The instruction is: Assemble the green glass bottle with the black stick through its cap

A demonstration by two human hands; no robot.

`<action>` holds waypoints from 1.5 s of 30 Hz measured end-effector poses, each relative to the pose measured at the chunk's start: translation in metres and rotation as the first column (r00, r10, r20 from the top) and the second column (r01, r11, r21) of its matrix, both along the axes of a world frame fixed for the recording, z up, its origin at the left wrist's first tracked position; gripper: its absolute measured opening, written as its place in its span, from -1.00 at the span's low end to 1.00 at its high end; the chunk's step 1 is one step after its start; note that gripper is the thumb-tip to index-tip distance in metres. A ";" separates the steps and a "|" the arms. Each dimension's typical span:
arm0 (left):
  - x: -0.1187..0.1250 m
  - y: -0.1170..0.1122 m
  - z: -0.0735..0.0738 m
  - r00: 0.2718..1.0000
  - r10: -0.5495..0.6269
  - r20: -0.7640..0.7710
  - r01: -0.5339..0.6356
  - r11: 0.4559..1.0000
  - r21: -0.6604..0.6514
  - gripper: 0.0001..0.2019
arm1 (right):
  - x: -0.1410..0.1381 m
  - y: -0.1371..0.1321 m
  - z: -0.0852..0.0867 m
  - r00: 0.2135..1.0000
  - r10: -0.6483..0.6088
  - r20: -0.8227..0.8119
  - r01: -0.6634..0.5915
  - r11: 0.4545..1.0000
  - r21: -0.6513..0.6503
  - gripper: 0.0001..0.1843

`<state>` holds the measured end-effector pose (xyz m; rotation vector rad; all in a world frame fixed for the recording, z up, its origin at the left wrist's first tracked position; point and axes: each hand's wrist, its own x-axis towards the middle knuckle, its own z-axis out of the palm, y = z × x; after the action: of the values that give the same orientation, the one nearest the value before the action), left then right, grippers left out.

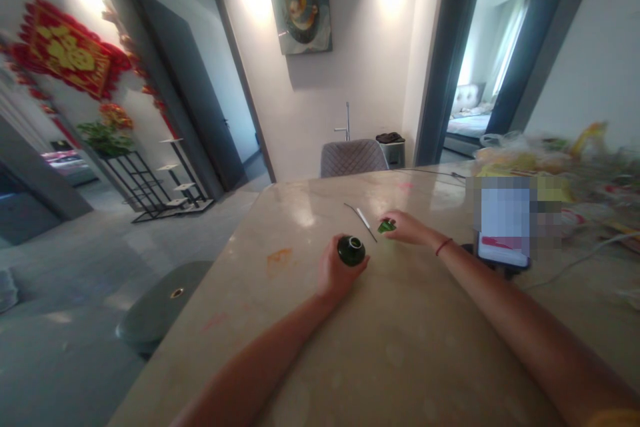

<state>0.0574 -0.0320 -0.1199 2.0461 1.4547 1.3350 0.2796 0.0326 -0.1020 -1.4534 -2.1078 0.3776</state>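
My left hand is wrapped round a small dark green bottle, whose open, pale-rimmed mouth faces up toward me. To the right of it, my right hand pinches a small bright green piece between its fingertips; blur keeps me from telling what it is. A red cord circles my right wrist. Just beyond the bottle, between the hands, a thin dark rod and a short white stick lie on the table.
On the right a phone stands upright, partly pixelated, with a cable nearby. Plastic bags and packets are heaped behind it. A grey quilted chair stands at the far edge, a green stool at the left.
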 end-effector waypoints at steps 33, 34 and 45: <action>0.001 0.004 -0.003 0.994 0.031 0.109 -0.027 0.999 -0.040 -0.49 | -0.031 -0.021 0.021 0.879 -0.169 0.446 0.062 0.968 0.245 -0.76; 0.001 0.004 -0.003 0.993 0.029 0.114 -0.024 0.999 -0.043 -0.49 | -0.038 -0.024 0.018 0.860 -0.153 0.487 0.031 0.968 0.250 -0.76; 0.001 0.006 -0.005 0.992 0.028 0.120 -0.024 0.999 -0.043 -0.50 | -0.057 -0.033 0.003 0.737 -0.077 0.672 -0.023 0.990 0.139 -0.72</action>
<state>0.0586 -0.0260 -0.1247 1.8930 1.4488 1.4008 0.2228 -0.0005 -0.0989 -1.7027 -2.5891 -0.3857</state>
